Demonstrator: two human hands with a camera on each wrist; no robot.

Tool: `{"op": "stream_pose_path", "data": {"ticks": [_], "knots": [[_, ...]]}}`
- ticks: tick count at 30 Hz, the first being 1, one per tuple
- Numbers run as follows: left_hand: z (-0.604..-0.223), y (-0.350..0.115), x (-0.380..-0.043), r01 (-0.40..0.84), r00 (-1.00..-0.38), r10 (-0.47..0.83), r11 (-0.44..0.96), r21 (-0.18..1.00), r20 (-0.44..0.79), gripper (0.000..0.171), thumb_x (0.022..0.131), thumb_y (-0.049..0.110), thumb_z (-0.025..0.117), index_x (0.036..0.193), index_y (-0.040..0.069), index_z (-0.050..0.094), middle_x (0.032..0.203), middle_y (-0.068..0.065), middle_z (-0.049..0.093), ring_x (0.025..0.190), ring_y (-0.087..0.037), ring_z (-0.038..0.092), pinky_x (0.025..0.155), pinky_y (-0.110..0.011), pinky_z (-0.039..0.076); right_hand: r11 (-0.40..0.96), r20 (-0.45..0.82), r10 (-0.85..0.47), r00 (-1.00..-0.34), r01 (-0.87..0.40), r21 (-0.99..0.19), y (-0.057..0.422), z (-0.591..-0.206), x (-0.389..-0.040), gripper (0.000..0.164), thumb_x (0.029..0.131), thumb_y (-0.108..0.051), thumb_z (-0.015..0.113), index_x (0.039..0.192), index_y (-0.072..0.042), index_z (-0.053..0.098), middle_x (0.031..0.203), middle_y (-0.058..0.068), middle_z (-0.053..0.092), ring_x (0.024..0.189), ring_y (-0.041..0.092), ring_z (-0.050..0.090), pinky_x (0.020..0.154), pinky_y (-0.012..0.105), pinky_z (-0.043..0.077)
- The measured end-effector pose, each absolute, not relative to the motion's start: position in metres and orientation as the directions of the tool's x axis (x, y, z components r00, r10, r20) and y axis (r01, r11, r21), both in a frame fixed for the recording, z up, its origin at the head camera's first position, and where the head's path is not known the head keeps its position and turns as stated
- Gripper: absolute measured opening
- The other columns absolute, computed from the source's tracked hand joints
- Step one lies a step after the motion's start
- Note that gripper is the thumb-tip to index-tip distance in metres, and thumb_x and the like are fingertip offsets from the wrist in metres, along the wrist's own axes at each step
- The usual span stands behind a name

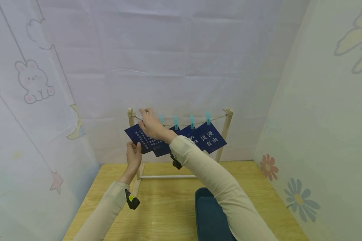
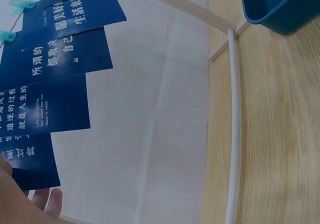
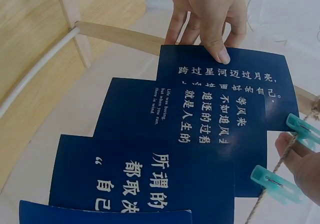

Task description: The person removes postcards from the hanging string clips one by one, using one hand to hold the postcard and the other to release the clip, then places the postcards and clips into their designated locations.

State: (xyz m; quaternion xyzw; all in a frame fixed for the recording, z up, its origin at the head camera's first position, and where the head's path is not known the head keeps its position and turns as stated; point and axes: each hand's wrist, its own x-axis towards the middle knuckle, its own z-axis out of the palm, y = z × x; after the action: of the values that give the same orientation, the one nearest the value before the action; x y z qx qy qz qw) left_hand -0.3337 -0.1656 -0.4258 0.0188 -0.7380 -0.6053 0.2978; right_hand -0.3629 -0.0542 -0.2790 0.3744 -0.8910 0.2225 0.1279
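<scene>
My left hand [image 1: 134, 155] pinches the lower edge of the leftmost dark blue card [image 3: 225, 61], thumb in front and fingers behind. White Chinese writing covers the card. A turquoise clothespin [image 3: 302, 129] sits at its upper edge on the twine [image 3: 261, 199]. Close beside that clothespin is my right hand [image 1: 154, 126], its fingers spread apart in the head view; only part of it [image 3: 302, 166] shows in the right wrist view. More overlapping blue cards, such as the rightmost card [image 1: 210, 138], hang from turquoise clothespins [image 1: 192, 122]. My right forearm hides part of the row.
The twine is tied between two wooden posts [image 1: 224, 137], joined low down by a white rod [image 1: 169, 176]. On the wooden table [image 1: 163, 207], a dark teal tray [image 1: 200, 214] stands at the front, partly under my right sleeve. Pale printed sheets hang behind and at both sides.
</scene>
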Motion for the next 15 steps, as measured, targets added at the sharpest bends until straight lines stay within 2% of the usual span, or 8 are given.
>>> {"op": "stream_pose_path", "data": {"ticks": [2, 4, 9, 12, 13, 15], "knots": [[-0.4253, -0.1659, -0.3332, 0.333, -0.816, -0.393, 0.281, 0.9, 0.424, 0.028, 0.093, 0.018, 0.045, 0.109, -0.004, 0.039, 0.093, -0.015, 0.044, 0.087, -0.031, 0.051, 0.071, -0.038, 0.044, 0.611, 0.384, -0.598, -0.703, -0.71, -0.35, -0.054, -0.2797, -0.3625, 0.052, 0.096, -0.021, 0.034, 0.139, -0.003, 0.012, 0.135, 0.019, 0.019, 0.084, 0.018, 0.054, 0.072, 0.026, 0.046], [-0.4248, -0.1667, -0.3329, 0.33, -0.813, -0.396, 0.291, 0.898, 0.427, 0.027, 0.093, 0.018, 0.045, 0.107, -0.004, 0.039, 0.094, -0.015, 0.045, 0.087, -0.031, 0.053, 0.069, -0.039, 0.045, 0.606, 0.368, -0.588, -0.72, -0.694, -0.39, -0.0537, -0.2802, -0.3632, 0.054, 0.097, -0.024, 0.033, 0.14, -0.002, 0.009, 0.136, 0.019, 0.019, 0.091, 0.02, 0.053, 0.079, 0.028, 0.046], [-0.4244, -0.1682, -0.3322, 0.33, -0.798, -0.419, 0.295, 0.897, 0.432, 0.024, 0.093, 0.017, 0.046, 0.105, -0.004, 0.041, 0.094, -0.017, 0.048, 0.085, -0.031, 0.055, 0.063, -0.03, 0.045, 0.577, 0.331, -0.553, -0.765, -0.638, -0.51, -0.0538, -0.2798, -0.3664, 0.054, 0.097, -0.03, 0.025, 0.14, -0.003, 0.007, 0.141, 0.017, 0.015, 0.122, 0.024, 0.033, 0.099, 0.031, 0.031], [-0.425, -0.169, -0.3318, 0.34, -0.789, -0.428, 0.291, 0.894, 0.44, 0.022, 0.092, 0.015, 0.047, 0.103, -0.003, 0.042, 0.09, -0.015, 0.049, 0.083, -0.028, 0.055, 0.06, -0.023, 0.043, 0.55, 0.345, -0.53, -0.775, -0.623, -0.556, -0.0542, -0.2789, -0.3679, 0.049, 0.098, -0.028, 0.023, 0.139, -0.003, 0.014, 0.141, 0.016, 0.019, 0.128, 0.022, 0.023, 0.102, 0.03, 0.026], [-0.4252, -0.1692, -0.3317, 0.346, -0.785, -0.431, 0.289, 0.892, 0.444, 0.021, 0.092, 0.015, 0.048, 0.102, -0.003, 0.042, 0.088, -0.014, 0.049, 0.082, -0.027, 0.055, 0.06, -0.022, 0.042, 0.538, 0.356, -0.526, -0.772, -0.627, -0.563, -0.0544, -0.2788, -0.3685, 0.047, 0.098, -0.026, 0.023, 0.138, -0.002, 0.017, 0.139, 0.016, 0.022, 0.127, 0.021, 0.025, 0.101, 0.029, 0.027], [-0.4251, -0.1692, -0.3311, 0.36, -0.776, -0.436, 0.286, 0.888, 0.455, 0.02, 0.091, 0.013, 0.049, 0.101, -0.003, 0.044, 0.087, -0.014, 0.05, 0.081, -0.025, 0.054, 0.062, -0.021, 0.042, 0.507, 0.378, -0.52, -0.766, -0.633, -0.585, -0.0544, -0.279, -0.3691, 0.043, 0.098, -0.022, 0.024, 0.135, 0.0, 0.023, 0.129, 0.016, 0.036, 0.117, 0.02, 0.038, 0.095, 0.027, 0.035]]}}
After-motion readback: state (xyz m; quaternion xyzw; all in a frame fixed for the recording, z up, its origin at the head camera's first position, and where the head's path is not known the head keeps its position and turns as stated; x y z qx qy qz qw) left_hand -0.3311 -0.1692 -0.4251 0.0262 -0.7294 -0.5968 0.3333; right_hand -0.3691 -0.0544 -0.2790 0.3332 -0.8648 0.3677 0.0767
